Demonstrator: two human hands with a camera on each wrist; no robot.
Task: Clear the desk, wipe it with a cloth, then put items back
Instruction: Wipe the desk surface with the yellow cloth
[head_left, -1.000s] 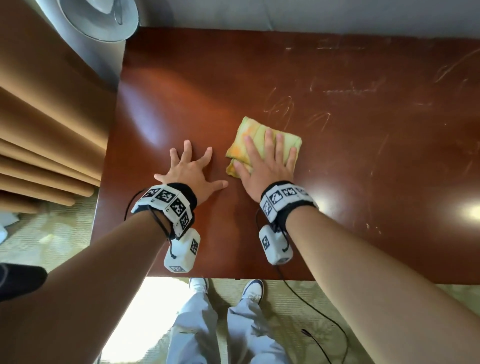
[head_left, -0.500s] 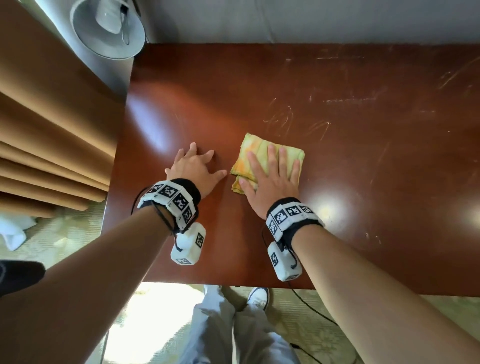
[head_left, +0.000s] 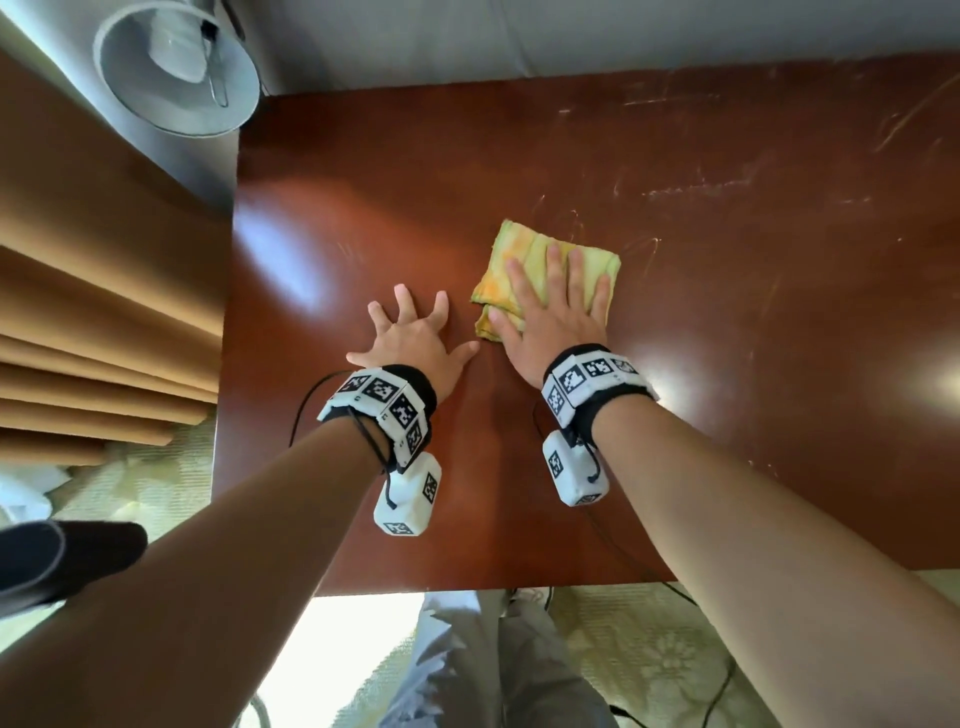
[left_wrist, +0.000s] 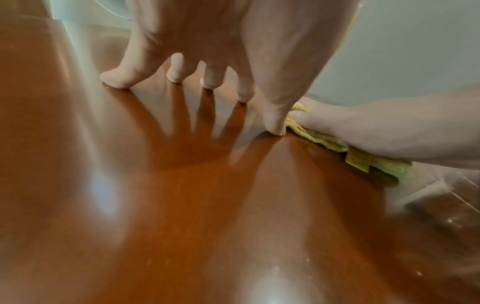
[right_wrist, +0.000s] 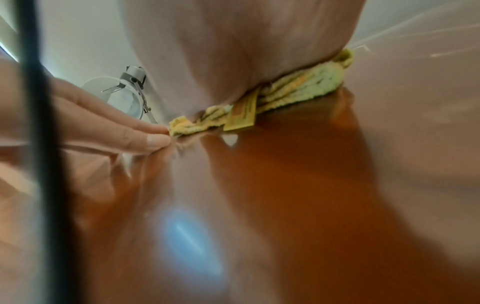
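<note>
A folded yellow-green cloth (head_left: 524, 260) lies on the glossy red-brown desk (head_left: 727, 312). My right hand (head_left: 550, 312) presses flat on the cloth with straight fingers, covering its near half. The right wrist view shows the cloth (right_wrist: 306, 86) squeezed under my palm, a tag sticking out. My left hand (head_left: 410, 332) rests on the bare wood just left of the cloth, fingers spread. In the left wrist view its fingertips (left_wrist: 119, 78) touch the desk (left_wrist: 233, 205), and the cloth (left_wrist: 324, 142) edge shows at the right.
A grey lamp shade (head_left: 176, 67) hangs over the desk's far left corner. Tan curtain folds (head_left: 93, 312) stand along the left edge. The desk's near edge is by my legs (head_left: 493, 665), with a black cable (head_left: 717, 696) trailing to the floor.
Both hands and the cloth slid back toward me and then forward again across the wood. My left fingers, bunched half a second ago, are spread again.
</note>
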